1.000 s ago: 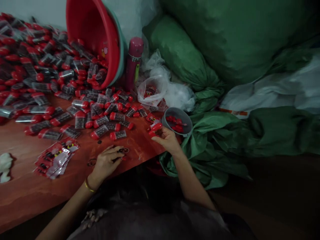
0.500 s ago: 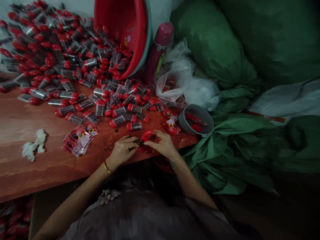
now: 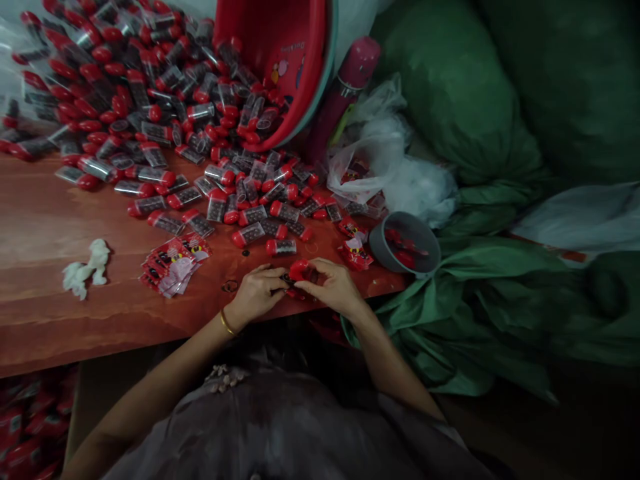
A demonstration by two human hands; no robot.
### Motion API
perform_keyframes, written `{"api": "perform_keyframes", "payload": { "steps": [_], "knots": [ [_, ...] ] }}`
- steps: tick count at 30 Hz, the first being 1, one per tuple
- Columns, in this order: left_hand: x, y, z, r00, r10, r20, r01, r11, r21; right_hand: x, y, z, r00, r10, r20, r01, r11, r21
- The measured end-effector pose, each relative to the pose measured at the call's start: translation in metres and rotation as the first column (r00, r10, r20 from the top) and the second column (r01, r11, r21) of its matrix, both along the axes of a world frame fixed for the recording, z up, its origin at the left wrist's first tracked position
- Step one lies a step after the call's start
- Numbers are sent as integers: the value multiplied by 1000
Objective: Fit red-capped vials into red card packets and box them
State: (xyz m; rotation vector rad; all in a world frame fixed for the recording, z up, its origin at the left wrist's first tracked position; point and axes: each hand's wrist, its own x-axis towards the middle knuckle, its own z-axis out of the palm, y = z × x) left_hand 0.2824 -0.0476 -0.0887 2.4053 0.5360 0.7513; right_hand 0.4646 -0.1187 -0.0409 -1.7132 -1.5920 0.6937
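Near the table's front edge, my right hand [image 3: 335, 288] is closed on a red plastic cap [image 3: 301, 270], with the thumb below it. My left hand [image 3: 257, 293] meets it from the left, its fingers pinched on a small dark piece [image 3: 287, 279] beside the cap; its kind is hard to make out. Other red bits lie just under the fingers. Beyond the hands rests a clear tube with a red end [image 3: 281, 248]. To the left lies a fanned stack of red printed packets [image 3: 175, 263].
A big heap of red-ended clear tubes [image 3: 150, 127] spills from a tipped red basin [image 3: 315, 60]. A magenta flask [image 3: 345, 87], plastic bags [image 3: 415, 187] and a grey bucket [image 3: 405, 243] with red pieces stand on the right. Green sacks [image 3: 460, 100] crowd the table's right side.
The view has shifted, so the table's things appear farther right. The red cap has turned from lying lengthwise to facing more toward me; both hands stay together.
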Motion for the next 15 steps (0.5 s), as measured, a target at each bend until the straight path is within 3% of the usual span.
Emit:
{"api": "perform_keyframes", "payload": {
  "steps": [10, 15],
  "knots": [
    [0, 0, 1, 999, -27, -25, 26, 1000, -14, -8, 2, 18, 948, 84, 307, -89, 996, 3],
    [0, 0, -1, 1000, -16, -22, 15, 1000, -12, -11, 5, 25, 932, 125, 340, -114, 992, -53]
  ]
}}
